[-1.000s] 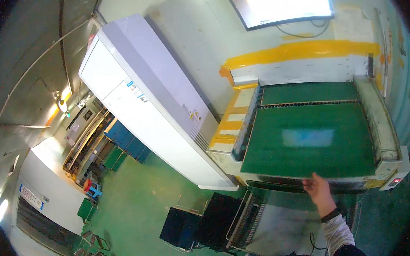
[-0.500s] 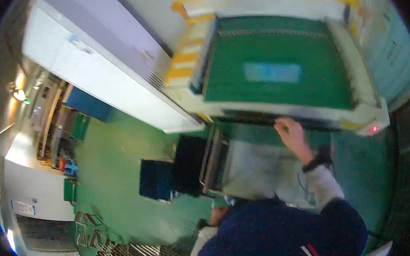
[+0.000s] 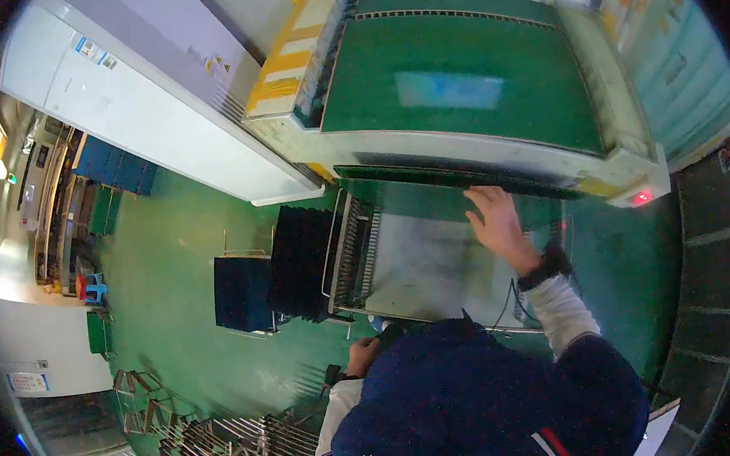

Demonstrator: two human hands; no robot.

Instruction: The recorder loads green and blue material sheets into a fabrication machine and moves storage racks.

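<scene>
Found right hand (image 3: 498, 226) extended over the far right part of the grey sheet (image 3: 423, 262), just short of the machine (image 3: 461, 143), with fingers slightly bent and thumb set apart. Rated as loosely spread, with nothing seen in the grasp. Cannot tell whether touching the sheet or hovering above it.

Found left hand (image 3: 362, 357) low, against the dark jacket (image 3: 481, 390) and near the sheet's near left corner, with fingers partly hidden. Cannot tell how far closed, nor whether gripping anything.

Located sheet below the machine's front, on the near side of the dark slot (image 3: 464, 184). Noted ridged frame (image 3: 356, 250) along its left side and black cable (image 3: 508, 302) at its near right part. Observed green belt (image 3: 454, 54) on top of the machine, with a pale bluish reflection upon it. Observed yellow tape (image 3: 275, 89) on the machine's left side and red light (image 3: 642, 198) lit at its near right corner.

Recorded black stack (image 3: 303, 263) just left of the frame, and blue stack (image 3: 243, 293) just beyond. Recorded also white cabinet (image 3: 150, 108) left of the machine, metal racks (image 3: 228, 453) at lower left, and dark band (image 3: 546, 267) around the right wrist.
</scene>
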